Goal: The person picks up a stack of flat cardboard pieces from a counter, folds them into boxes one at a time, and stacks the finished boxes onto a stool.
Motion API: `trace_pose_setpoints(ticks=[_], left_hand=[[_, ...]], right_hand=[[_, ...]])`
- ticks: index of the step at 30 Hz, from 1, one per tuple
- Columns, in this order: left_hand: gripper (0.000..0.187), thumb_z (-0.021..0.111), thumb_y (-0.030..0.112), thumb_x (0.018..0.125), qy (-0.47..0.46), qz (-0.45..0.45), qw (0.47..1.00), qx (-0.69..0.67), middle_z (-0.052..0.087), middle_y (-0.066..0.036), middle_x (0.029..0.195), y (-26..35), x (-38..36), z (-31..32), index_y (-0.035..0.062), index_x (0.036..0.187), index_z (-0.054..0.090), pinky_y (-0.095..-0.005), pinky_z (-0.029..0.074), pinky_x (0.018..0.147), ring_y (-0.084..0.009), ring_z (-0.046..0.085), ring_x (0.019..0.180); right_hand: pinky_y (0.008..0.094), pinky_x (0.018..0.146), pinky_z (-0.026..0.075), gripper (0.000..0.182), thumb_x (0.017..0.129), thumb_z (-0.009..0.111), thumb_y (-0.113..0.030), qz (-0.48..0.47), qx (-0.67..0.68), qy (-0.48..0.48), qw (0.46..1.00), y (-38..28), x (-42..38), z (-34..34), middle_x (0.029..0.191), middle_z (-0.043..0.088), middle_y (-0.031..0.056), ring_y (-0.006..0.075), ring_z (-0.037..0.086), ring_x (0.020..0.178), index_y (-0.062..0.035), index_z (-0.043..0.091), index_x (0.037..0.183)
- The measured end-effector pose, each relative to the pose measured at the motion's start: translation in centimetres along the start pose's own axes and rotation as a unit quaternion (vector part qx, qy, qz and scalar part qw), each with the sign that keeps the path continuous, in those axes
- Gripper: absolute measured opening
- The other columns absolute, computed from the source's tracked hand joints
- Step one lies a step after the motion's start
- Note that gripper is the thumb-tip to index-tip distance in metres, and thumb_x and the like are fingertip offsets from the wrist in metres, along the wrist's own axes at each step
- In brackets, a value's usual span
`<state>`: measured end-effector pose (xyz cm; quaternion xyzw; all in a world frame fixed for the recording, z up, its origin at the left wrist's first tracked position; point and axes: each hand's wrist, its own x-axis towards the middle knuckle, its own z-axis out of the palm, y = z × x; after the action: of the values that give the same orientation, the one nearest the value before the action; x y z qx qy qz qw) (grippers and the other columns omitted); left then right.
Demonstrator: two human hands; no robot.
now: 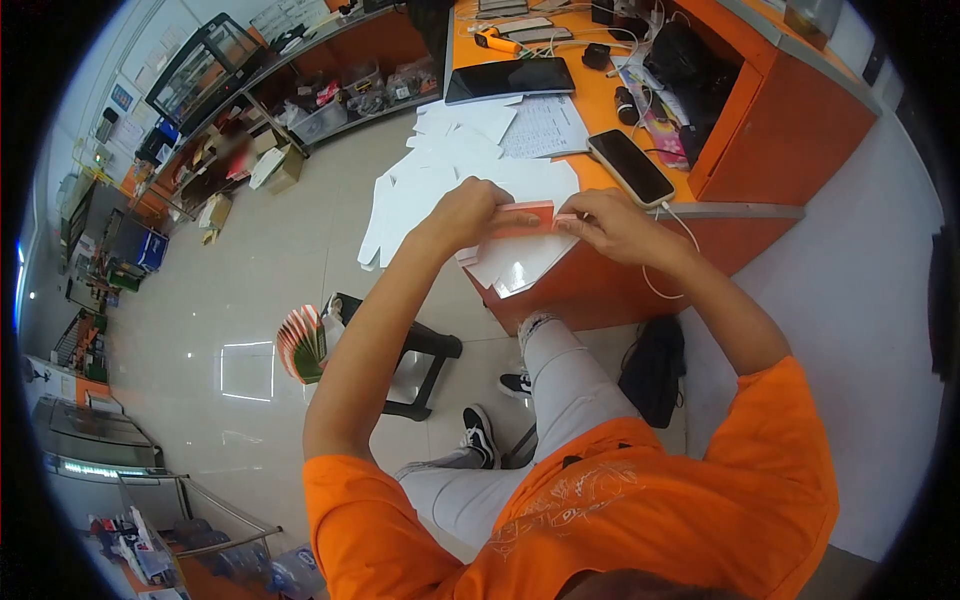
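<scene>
Both hands are over the near edge of the orange desk. My left hand (468,215) is closed round the left part of a small orange-and-white folded card piece (530,218). The fingers of my right hand (605,225) pinch its right end. Beneath them lies a white sheet (515,270) with a glossy patch, reaching past the desk edge. Flat white cut-out card pieces (445,150) spread to the left and behind my hands. A phone (632,168) with a white cable lies just beyond my right hand.
A dark tablet (510,80) and a handwritten paper (545,127) lie farther back, near a yellow-orange tool (497,41) and cables. An orange shelf unit (775,110) rises at the right. On the floor are a black stool (430,345) and a black bag (655,373).
</scene>
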<state>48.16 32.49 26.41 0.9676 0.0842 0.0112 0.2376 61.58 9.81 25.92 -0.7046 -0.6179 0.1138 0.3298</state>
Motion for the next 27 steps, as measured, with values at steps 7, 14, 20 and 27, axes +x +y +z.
trace_pose_setpoints(ticks=[7, 14, 20, 27], left_hand=[[0.054, 0.056, 0.053, 0.101, 0.042, 0.030, 0.990, 0.134, 0.069, -0.020, 0.072, 1.6, 0.1, 0.4, 0.0050, 0.088, 0.077, -0.0448, 0.051, 0.064, -0.0369, 0.066, 0.066], [0.049, 0.040, 0.043, 0.108, 0.075, 0.067, 0.973, 0.207, 0.070, -0.020, 0.078, 1.6, 1.0, 2.3, 0.0077, 0.100, 0.072, -0.0485, 0.053, 0.070, -0.0379, 0.068, 0.076], [0.043, 0.045, 0.042, 0.104, 0.144, 0.025, 0.966, 0.214, 0.068, -0.019, 0.115, 0.3, 2.0, 4.4, 0.0052, 0.116, 0.064, -0.0478, 0.050, 0.088, -0.0328, 0.064, 0.109], [0.064, 0.053, 0.052, 0.096, 0.197, 0.022, 0.949, 0.244, 0.059, -0.026, 0.134, -2.1, 3.6, 7.0, -0.0007, 0.132, 0.058, -0.0510, 0.041, 0.104, -0.0412, 0.055, 0.121]], right_hand=[[0.0321, 0.074, 0.048, 0.029, 0.101, 0.065, -0.026, 0.067, 0.144, 0.007, 0.987, 2.7, 1.1, 0.8, 0.086, 0.067, 0.0099, 0.0171, 0.060, 0.079, 0.0019, 0.068, 0.107], [0.0272, 0.074, 0.048, 0.029, 0.101, 0.067, -0.023, 0.093, 0.180, 0.020, 0.979, 4.5, 1.4, 2.1, 0.089, 0.066, 0.0054, 0.0113, 0.058, 0.080, 0.0028, 0.068, 0.114], [0.0283, 0.071, 0.049, 0.021, 0.100, 0.066, -0.019, 0.095, 0.163, 0.188, 0.964, 2.8, 0.8, 4.4, 0.086, 0.065, 0.0092, 0.0112, 0.059, 0.079, 0.0025, 0.065, 0.099], [0.0454, 0.079, 0.045, 0.015, 0.090, 0.064, -0.011, 0.018, 0.028, 0.267, 0.963, 5.1, 0.7, 6.7, 0.091, 0.056, 0.0187, 0.0374, 0.055, 0.088, 0.0001, 0.055, 0.083]])
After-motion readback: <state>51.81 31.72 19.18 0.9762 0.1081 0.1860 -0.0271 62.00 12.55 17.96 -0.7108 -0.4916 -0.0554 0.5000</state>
